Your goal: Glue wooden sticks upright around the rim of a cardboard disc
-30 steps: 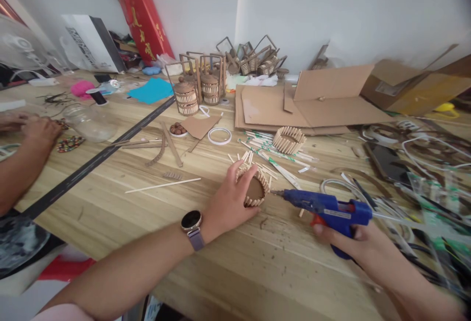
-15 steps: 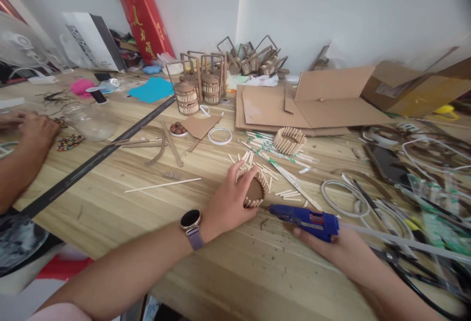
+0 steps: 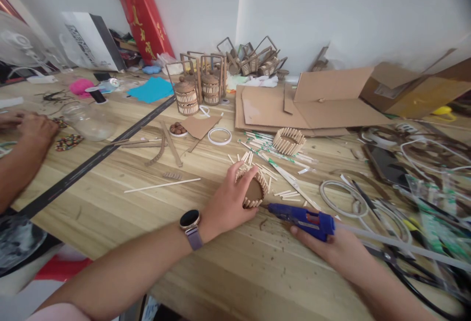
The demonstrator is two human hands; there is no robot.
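My left hand (image 3: 232,197) grips a small round basket (image 3: 254,192) by its left side, fingers over the rim. Short wooden sticks form its wall around a brown cardboard base. In my right hand (image 3: 334,247) is a blue hot glue gun (image 3: 303,219), a long glue stick running out of its back. Its nozzle points left, close to the basket's lower right edge; whether it touches is too small to tell. Cut sticks (image 3: 288,195) lie loose behind and beside the basket. A second stick ring (image 3: 289,141) stands farther back.
Flat cardboard (image 3: 331,110) lies at the back, with finished little baskets (image 3: 187,96) left of it. Scissors (image 3: 390,257), white tape rolls (image 3: 344,198) and cables crowd the right. At far left, another person's hands (image 3: 37,127) rest by a glass jar (image 3: 88,122).
The glue gun and my right hand have shifted very slightly left. My left hand keeps its hold on the basket, almost unmoved.
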